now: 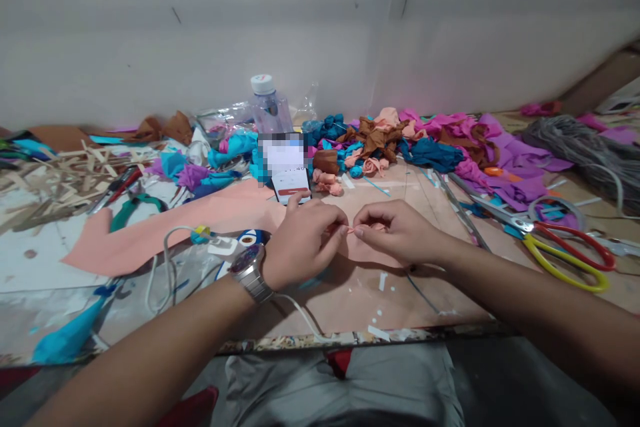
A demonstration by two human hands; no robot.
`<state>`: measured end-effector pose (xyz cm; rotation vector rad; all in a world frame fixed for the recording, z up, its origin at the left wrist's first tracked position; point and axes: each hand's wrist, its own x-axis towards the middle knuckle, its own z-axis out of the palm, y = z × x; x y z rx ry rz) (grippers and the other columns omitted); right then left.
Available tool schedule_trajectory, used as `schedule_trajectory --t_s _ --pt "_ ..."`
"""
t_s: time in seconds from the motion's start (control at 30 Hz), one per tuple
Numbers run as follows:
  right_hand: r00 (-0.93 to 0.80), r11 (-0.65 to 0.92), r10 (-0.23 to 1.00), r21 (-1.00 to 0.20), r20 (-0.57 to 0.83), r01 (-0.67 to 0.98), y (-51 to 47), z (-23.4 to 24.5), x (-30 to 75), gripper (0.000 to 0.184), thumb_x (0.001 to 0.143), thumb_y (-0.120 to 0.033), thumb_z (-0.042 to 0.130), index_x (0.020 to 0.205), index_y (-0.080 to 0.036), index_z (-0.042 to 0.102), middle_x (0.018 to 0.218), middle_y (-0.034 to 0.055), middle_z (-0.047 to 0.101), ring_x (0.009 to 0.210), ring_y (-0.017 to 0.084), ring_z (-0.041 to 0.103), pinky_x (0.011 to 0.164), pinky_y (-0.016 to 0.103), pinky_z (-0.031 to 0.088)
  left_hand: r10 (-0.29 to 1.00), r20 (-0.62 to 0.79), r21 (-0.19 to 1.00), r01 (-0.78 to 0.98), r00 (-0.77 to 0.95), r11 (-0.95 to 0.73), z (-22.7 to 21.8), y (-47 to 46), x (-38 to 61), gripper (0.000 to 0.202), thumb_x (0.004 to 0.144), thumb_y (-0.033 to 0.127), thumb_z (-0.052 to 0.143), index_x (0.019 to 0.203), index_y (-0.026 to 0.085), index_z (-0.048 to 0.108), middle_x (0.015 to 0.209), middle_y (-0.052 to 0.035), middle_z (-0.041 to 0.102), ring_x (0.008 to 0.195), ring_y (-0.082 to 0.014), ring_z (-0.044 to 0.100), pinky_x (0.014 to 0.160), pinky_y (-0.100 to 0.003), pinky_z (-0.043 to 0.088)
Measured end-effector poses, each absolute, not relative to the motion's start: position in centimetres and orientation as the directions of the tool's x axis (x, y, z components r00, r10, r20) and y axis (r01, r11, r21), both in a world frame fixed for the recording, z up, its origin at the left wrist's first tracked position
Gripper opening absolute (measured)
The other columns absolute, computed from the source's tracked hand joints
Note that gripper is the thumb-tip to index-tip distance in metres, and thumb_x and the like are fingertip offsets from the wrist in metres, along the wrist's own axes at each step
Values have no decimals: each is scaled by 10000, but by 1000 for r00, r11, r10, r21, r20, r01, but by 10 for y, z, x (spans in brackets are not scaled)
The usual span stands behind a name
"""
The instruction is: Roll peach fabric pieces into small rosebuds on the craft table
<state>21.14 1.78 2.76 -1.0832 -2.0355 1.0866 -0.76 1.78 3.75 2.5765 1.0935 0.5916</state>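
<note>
Both hands meet over the middle of the table, fingertips nearly touching. My left hand (307, 233), with a metal watch (251, 272) on its wrist, pinches one end of a small piece of peach crepe paper (351, 230). The other end is pinched in my right hand (400, 230). Between the fingertips the paper looks twisted; most of it is hidden by the fingers. A large peach paper sheet (175, 227) lies to the left of my left hand. Just beyond that hand stands a phone (293, 183) with a lit screen.
Scissors with red and yellow handles (570, 257) lie at right, near grey cord (575, 140). Coloured crepe paper pieces (380, 140) line the back, beside a clear bottle (270, 107). Green-handled pliers (133, 210), wooden sticks (60, 177) and a white cable (167, 267) are at left.
</note>
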Motion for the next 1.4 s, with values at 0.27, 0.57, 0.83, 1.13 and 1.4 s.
schedule_trajectory --t_s 0.27,0.57,0.83,1.13,1.4 --pt "-462 288 884 -865 75 410 18 24 211 93 797 -205 577 722 -183 628 680 -10 572 649 132 499 594 253 373 712 199 413 601 673 -684 39 17 -8 218 980 310 481 951 212 673 903 -21 736 906 -222 618 1050 -490 274" --pt "-532 415 837 -783 129 464 19 24 214 124 863 -224 602 862 -197 723 813 13 712 763 164 623 702 276 429 728 187 409 622 659 -668 35 19 -7 206 958 272 513 923 210 706 854 -23 728 869 -214 609 1031 -478 301" --pt "-540 536 809 -671 233 512 14 26 211 127 868 -299 685 823 -186 721 787 19 721 743 160 626 702 277 422 729 168 413 625 663 -663 35 18 -6 211 962 290 525 916 205 713 835 -24 722 843 -207 602 1027 -460 311" --pt "-520 510 825 -690 222 514 15 20 211 126 901 -243 641 820 -190 721 776 -5 731 707 128 638 662 238 438 739 144 469 613 658 -636 39 18 -7 209 939 259 530 832 189 695 733 1 684 728 -174 566 910 -393 358" --pt "-507 531 823 -663 256 527 16 13 210 87 883 -245 674 874 -219 756 810 -11 763 743 152 654 727 279 447 733 112 490 605 671 -628 37 19 -6 206 903 240 548 755 176 678 665 1 649 688 -168 556 853 -366 369"
